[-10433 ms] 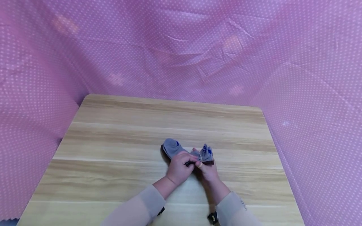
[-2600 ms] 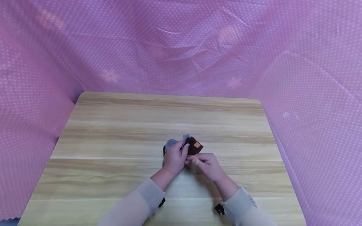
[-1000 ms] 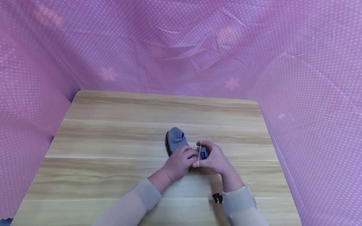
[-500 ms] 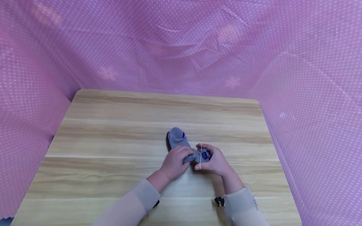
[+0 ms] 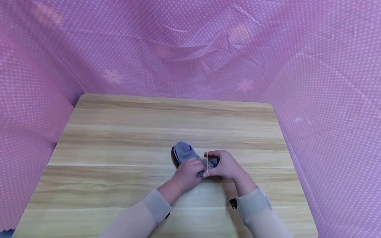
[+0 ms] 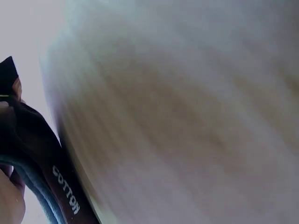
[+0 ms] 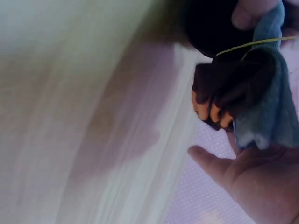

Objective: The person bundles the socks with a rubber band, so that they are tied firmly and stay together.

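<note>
A bundle of grey and dark brown socks point(image 5: 183, 152) lies slantwise under both hands, its grey toe end pointing up and left. My left hand point(image 5: 187, 174) grips the bundle near its middle. A thin yellowish rubber band point(image 5: 207, 162) is stretched between the thumb and fingers of my right hand point(image 5: 226, 167), which curve about the gathered cuff end. In the right wrist view, the band crosses the folded socks point(image 7: 268, 102), whose brown cuffs show orange patches. White "COTTON" lettering marks the brown sock point(image 6: 39, 144) in the left wrist view. The right fingers partly hide the cuff end.
Everything rests on a light wood-grain table point(image 5: 119, 138) with rounded far corners. Pink dotted cloth point(image 5: 190, 49) hangs behind it and on both sides. A small black object point(image 5: 233, 203) is at the right sleeve's cuff.
Since half a second ago, the toe end has shifted down and left, and the right hand with the stretched band has moved left to the left fingers. Its fingers now cover more of the cuff end.
</note>
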Demonstrator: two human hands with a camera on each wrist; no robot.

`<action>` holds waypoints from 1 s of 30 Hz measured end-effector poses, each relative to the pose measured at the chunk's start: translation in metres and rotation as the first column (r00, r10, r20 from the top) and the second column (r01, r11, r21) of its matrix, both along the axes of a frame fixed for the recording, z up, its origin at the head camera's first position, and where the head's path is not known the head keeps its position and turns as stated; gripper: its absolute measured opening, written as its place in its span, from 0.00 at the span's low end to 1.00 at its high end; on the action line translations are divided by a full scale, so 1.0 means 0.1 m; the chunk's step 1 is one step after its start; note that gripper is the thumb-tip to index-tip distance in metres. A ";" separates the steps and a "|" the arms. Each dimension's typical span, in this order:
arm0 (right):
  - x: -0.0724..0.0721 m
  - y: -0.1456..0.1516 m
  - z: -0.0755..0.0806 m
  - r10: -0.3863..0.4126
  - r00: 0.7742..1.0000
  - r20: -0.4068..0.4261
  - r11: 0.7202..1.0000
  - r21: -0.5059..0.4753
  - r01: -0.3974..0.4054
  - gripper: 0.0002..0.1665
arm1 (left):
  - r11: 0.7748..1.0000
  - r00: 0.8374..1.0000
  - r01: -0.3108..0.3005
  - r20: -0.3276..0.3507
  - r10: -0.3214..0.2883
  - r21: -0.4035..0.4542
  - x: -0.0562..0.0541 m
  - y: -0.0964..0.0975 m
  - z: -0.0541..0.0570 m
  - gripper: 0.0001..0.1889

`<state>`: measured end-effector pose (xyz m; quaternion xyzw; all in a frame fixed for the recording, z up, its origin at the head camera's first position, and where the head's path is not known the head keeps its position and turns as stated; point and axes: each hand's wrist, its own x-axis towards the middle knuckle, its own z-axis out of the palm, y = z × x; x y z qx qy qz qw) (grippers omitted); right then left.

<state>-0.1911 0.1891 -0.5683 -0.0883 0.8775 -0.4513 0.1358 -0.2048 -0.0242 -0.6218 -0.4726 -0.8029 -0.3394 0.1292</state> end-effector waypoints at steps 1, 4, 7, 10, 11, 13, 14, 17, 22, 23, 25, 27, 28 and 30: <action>-0.03 0.02 0.00 0.018 1.000 0.017 0.999 -0.051 -0.017 0.47 | 1.000 1.000 0.006 0.005 -0.007 0.012 0.00 -0.01 0.00 0.10; -0.10 0.09 -0.01 0.084 0.996 0.043 0.987 -0.142 -0.077 0.38 | 0.998 0.999 0.029 0.013 -0.030 0.049 0.00 -0.03 0.01 0.11; -0.12 0.11 0.00 0.123 0.991 0.056 0.985 -0.128 -0.115 0.31 | 0.996 0.999 0.037 -0.004 -0.036 0.087 0.00 -0.04 0.00 0.11; -0.08 0.07 0.03 0.121 0.991 0.056 0.992 -0.053 -0.118 0.32 | 0.991 0.999 0.017 -0.031 -0.013 0.132 0.02 -0.03 -0.02 0.12; -0.06 0.05 0.05 0.114 0.992 0.053 0.993 -0.034 -0.113 0.34 | 0.989 0.999 0.004 -0.034 0.001 0.145 0.02 -0.03 -0.03 0.12; -0.04 0.02 0.05 0.094 0.995 0.032 0.996 -0.002 -0.094 0.36 | 0.984 0.999 -0.031 -0.023 0.035 0.175 0.03 -0.03 -0.04 0.12; -0.03 0.00 0.05 0.082 0.996 0.017 0.997 0.003 -0.082 0.36 | 0.980 0.999 -0.048 -0.014 0.052 0.191 0.03 -0.03 -0.04 0.13; -0.01 0.00 0.02 0.041 0.999 -0.009 0.998 -0.037 -0.041 0.33 | 0.969 0.996 -0.086 0.017 0.085 0.230 0.02 -0.04 -0.05 0.13; 0.00 0.03 -0.03 -0.040 0.999 -0.009 0.972 -0.232 0.037 0.26 | 0.947 0.990 -0.134 0.076 0.117 0.293 0.01 -0.04 -0.02 0.12; 0.00 0.04 -0.04 -0.057 0.998 -0.002 0.961 -0.272 0.054 0.25 | 0.944 0.989 -0.142 0.084 0.122 0.298 0.01 -0.04 -0.01 0.11; 0.01 0.06 -0.06 -0.080 0.997 0.001 0.945 -0.319 0.076 0.24 | 0.942 0.988 -0.150 0.087 0.129 0.300 0.00 -0.04 0.01 0.11; 0.02 0.07 -0.07 -0.085 0.996 -0.006 0.949 -0.305 0.079 0.26 | 0.948 0.989 -0.145 0.070 0.130 0.283 -0.01 -0.03 0.02 0.10; 0.02 0.07 -0.07 -0.079 0.997 -0.018 0.957 -0.281 0.071 0.28 | 0.953 0.990 -0.138 0.054 0.128 0.270 -0.01 -0.03 0.03 0.10; 0.02 0.05 -0.06 -0.065 0.997 -0.042 0.972 -0.229 0.054 0.31 | 0.960 0.993 -0.120 0.032 0.116 0.252 -0.02 -0.03 0.04 0.10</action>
